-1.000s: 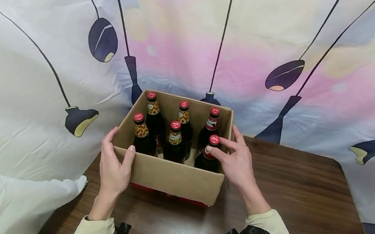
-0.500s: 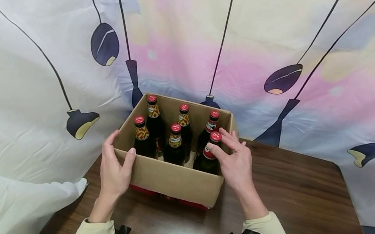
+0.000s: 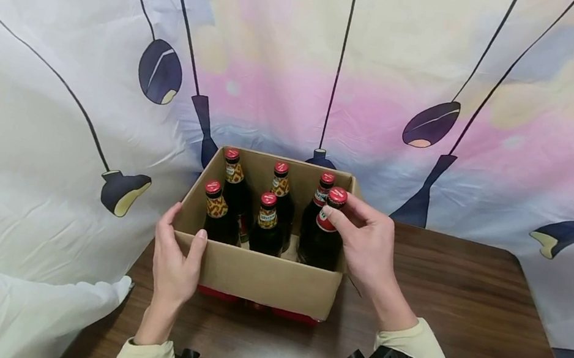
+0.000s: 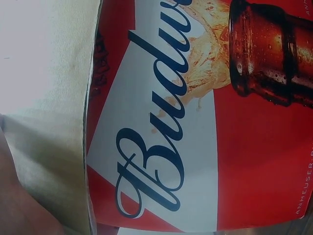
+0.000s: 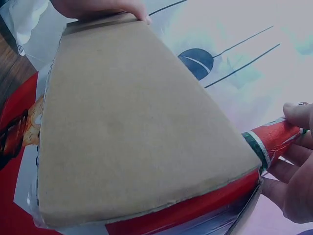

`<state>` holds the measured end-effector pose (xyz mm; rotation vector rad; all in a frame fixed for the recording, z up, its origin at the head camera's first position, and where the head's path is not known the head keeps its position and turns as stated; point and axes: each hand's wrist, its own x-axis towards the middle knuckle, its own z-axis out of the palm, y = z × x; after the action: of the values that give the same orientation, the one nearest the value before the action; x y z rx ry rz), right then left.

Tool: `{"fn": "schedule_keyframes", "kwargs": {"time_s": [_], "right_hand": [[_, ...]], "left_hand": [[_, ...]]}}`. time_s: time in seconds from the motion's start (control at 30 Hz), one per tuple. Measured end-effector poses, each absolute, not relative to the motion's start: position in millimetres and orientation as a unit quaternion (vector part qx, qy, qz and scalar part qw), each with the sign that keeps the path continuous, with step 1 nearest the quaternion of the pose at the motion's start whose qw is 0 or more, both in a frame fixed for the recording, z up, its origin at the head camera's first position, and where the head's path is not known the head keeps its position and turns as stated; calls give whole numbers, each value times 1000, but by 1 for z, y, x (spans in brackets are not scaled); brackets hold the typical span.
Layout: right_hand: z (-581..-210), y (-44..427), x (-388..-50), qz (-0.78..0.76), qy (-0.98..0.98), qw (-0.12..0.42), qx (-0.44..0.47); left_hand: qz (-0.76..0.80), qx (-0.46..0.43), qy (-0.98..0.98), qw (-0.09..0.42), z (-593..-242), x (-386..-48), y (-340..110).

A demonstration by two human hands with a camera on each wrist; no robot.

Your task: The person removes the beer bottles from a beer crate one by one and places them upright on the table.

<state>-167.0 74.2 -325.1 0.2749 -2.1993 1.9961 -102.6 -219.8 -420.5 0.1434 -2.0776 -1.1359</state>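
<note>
A cardboard box (image 3: pixel 269 278) with its front flap folded outward stands on the table, holding several dark beer bottles with red caps. My left hand (image 3: pixel 176 264) grips its front left corner, the thumb over the front edge and the fingers at the left wall. My right hand (image 3: pixel 374 248) pinches the neck of the front right beer bottle (image 3: pixel 318 248) between thumb and fingers. That bottle's cap sits higher than the others, its lower part still inside the box. The right wrist view shows its red neck label (image 5: pixel 279 137) above the box edge.
The wooden table (image 3: pixel 448 290) extends to the right of the box. A patterned curtain (image 3: pixel 379 81) hangs close behind it. White cloth (image 3: pixel 12 305) drapes at the left edge. Below the flap, the box's red printed side (image 4: pixel 264 147) shows in the left wrist view.
My right fingers have closed round the front right bottle's neck, and the bottle has risen and shifted slightly right. My left hand keeps its hold on the box corner.
</note>
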Motion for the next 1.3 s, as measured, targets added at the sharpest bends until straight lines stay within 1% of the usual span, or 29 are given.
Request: {"fn": "schedule_keyframes", "kwargs": {"time_s": [0.27, 0.5, 0.67, 0.87, 1.03, 1.17, 1.3], "right_hand": [[-312, 76, -170, 678, -724, 79, 98], [-287, 80, -173, 662, -736, 93, 108], [-262, 84, -177, 635, -754, 107, 125], [-231, 87, -181, 662, -724, 134, 142], [-204, 89, -177, 684, -699, 149, 147], [-180, 95, -177, 733, -643, 154, 160], [-154, 111, -182, 772, -593, 142, 177]], "left_hand": [[-452, 63, -811, 365, -422, -104, -219], [-459, 71, -809, 361, -422, -104, -218], [-460, 72, -807, 363, -422, -103, -216], [-459, 74, -808, 361, -425, -104, -217], [-456, 79, -807, 367, -424, -103, -217], [-457, 79, -805, 371, -421, -103, -218], [-460, 77, -804, 367, -420, -104, -217]]}}
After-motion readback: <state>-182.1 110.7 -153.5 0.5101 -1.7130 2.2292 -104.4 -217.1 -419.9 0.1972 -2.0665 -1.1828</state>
